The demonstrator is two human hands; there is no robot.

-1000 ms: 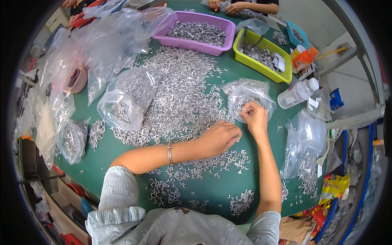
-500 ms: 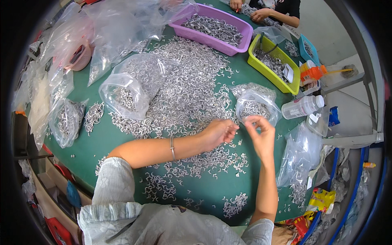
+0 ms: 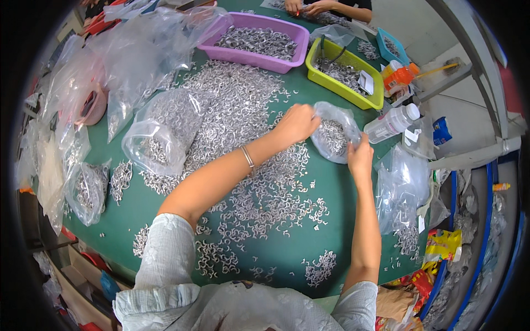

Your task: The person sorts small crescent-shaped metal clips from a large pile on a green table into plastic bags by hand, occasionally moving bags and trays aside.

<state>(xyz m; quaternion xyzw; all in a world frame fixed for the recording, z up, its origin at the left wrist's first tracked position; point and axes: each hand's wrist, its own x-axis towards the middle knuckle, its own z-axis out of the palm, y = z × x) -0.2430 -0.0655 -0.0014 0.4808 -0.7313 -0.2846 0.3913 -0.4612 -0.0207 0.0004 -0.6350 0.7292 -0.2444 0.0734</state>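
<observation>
A small clear plastic bag [image 3: 333, 134] partly filled with small silvery metal pieces lies on the green table [image 3: 309, 243]. My left hand [image 3: 296, 123] grips the bag's left edge near its mouth. My right hand [image 3: 360, 157] holds the bag's right lower edge. A broad heap of the same silvery pieces [image 3: 232, 105] spreads over the table to the left of my hands, with looser scatter [image 3: 265, 204] under my left forearm.
A purple tray [image 3: 259, 41] and a yellow-green tray [image 3: 345, 74] hold more pieces at the far edge. Another person's hands [image 3: 306, 7] work beyond them. Filled clear bags [image 3: 163, 129] lie left; a white bottle [image 3: 392, 122] and empty bags [image 3: 400, 187] lie right.
Both hands have moved up from the loose pieces and taken hold of the small bag. The view has shifted so the table sits lower in the picture.
</observation>
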